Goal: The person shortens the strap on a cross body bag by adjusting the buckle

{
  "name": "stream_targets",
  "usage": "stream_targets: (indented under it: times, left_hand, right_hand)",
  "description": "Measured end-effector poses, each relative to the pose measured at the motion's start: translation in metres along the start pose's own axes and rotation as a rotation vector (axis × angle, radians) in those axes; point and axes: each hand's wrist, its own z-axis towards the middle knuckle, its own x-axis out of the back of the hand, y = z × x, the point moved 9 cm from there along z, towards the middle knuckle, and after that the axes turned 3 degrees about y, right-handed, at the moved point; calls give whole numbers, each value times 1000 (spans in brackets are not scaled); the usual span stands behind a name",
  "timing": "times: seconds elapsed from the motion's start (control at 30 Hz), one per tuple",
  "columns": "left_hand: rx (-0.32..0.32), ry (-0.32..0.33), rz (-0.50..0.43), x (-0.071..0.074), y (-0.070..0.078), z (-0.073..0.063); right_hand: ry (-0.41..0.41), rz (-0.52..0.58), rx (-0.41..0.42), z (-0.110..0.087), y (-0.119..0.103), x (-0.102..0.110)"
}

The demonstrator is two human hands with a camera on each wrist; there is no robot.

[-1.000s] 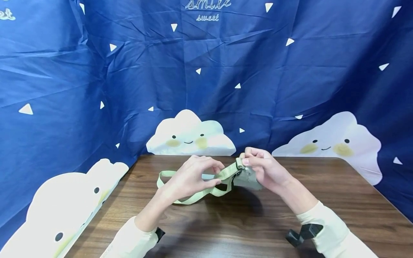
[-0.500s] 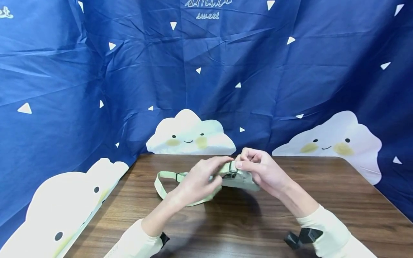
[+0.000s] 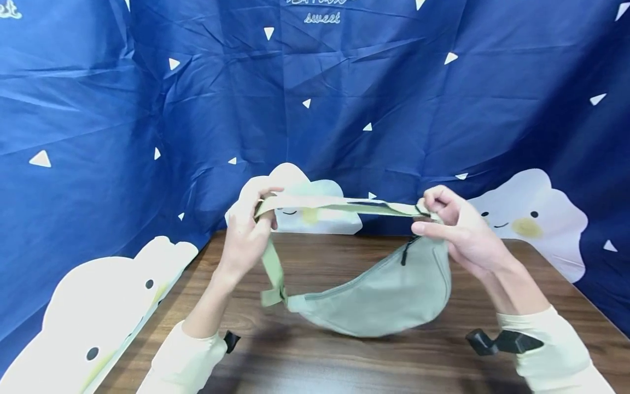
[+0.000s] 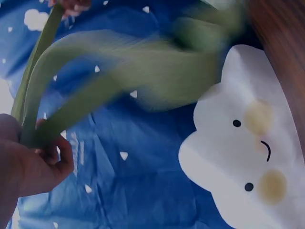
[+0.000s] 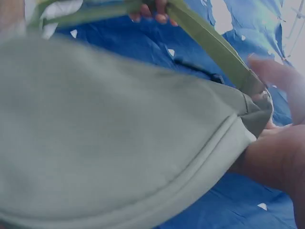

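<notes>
A sage-green waist bag (image 3: 374, 301) hangs above the table between both hands, its curved pouch sagging below a light green strap (image 3: 339, 204). My left hand (image 3: 248, 232) grips the strap at the left, where it bends down toward the pouch's narrow end. At the other end, my right hand (image 3: 458, 230) pinches the bag's corner where strap and pouch meet. A black zipper pull (image 3: 404, 254) dangles near that corner. In the left wrist view the strap (image 4: 86, 102) runs through the curled fingers, partly blurred. The right wrist view is filled mostly by the pouch (image 5: 105, 133).
Below the bag lies a brown wood-grain table (image 3: 344, 361). A blue cloth (image 3: 344, 109) with white triangles and smiling clouds hangs behind and to the left. Each sleeve carries a black wrist mount (image 3: 507, 342).
The bag has risen off the table and spread out, its pouch now facing me. My left hand has moved left and up with the strap; my right hand has moved right and up.
</notes>
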Motion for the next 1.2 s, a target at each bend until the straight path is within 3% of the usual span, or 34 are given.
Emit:
stream_targets:
  times: [0.07,0.23,0.33,0.43,0.5,0.6,0.7,0.77,0.83,0.93,1.0,1.07,1.13,1.2]
  left_hand:
    - [83,21,-59,8,-9,2]
    - [244,30,-168,17,-53,-1]
    - [263,-49,-185,16,-61,0]
    - [278,-174,-241,8,-64,0]
    - [337,-237,-353,2,-67,-2]
    - [473,-241,-614,-2,-72,-6]
    - [580,-206,-853,-2,-76,-9]
    - [593,-209,-899,1,-78,-10]
    - [582,-229,-884,3,-80,-10]
    - [594,-280,-826,1,-88,-13]
    - [637,-305,-799,-2,-98,-17]
    - [701,-311,-816,-6,-107,-22]
    - [768,-279,-917,-7,-117,-25]
    - [846,-210,-1124,-6,-123,-26]
  right_hand:
    - [60,29,3,0,-4,11]
    - [194,86,0,-2,-6,33]
    - [246,112,51,-2,-11,39]
    - [272,42,78,-3,-13,40]
    - [276,-79,64,-4,-11,39]
    - [296,-204,45,-5,-9,37]
    - [355,-116,77,-4,-13,45]
    - [393,22,108,-5,-17,55]
    - [395,166,124,-5,-21,66]
    - [250,413,90,0,-19,76]
    - [87,540,43,3,-15,76]
    - [-102,582,1,4,-11,72]
    - [-266,522,-3,1,-7,67]
    - [-448,447,7,-8,-5,56]
